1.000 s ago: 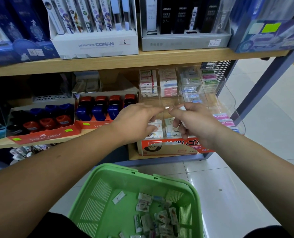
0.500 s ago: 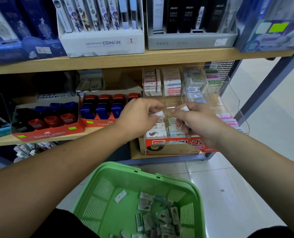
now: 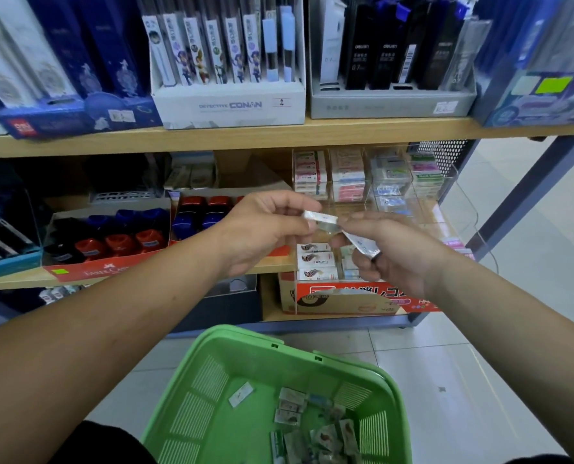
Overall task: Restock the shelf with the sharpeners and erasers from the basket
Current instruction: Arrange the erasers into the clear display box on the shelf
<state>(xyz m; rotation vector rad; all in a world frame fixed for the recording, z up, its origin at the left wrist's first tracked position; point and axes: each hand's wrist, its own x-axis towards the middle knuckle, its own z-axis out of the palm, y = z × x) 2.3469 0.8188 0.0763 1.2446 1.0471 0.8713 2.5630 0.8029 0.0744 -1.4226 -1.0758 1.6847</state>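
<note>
1. Head view: small white plastic-wrapped eraser (image 3: pixel 317 217) pinched between thumb and fingertips of left hand (image 3: pixel 262 232), held in the air in front of the lower shelf.
2. Right hand (image 3: pixel 396 256) just beside it, fingers curled round a second wrapped white eraser (image 3: pixel 362 246). The two erasers nearly touch; cannot tell if they do.
3. Behind both hands: clear acrylic compartment organiser (image 3: pixel 446 202) on the lower shelf, with stacked boxed erasers (image 3: pixel 314 259) in its front cells.
4. Left of the organiser: red and blue plastic sharpeners (image 3: pixel 118 242) standing in a red cardboard display tray (image 3: pixel 88 271).
5. Below the arms, on the tiled floor: green plastic slotted basket (image 3: pixel 232 343), with loose wrapped erasers (image 3: pixel 319 430) heaped toward its right side.
6. Above: light wooden shelf board (image 3: pixel 279 133) carrying boxed pens.
</note>
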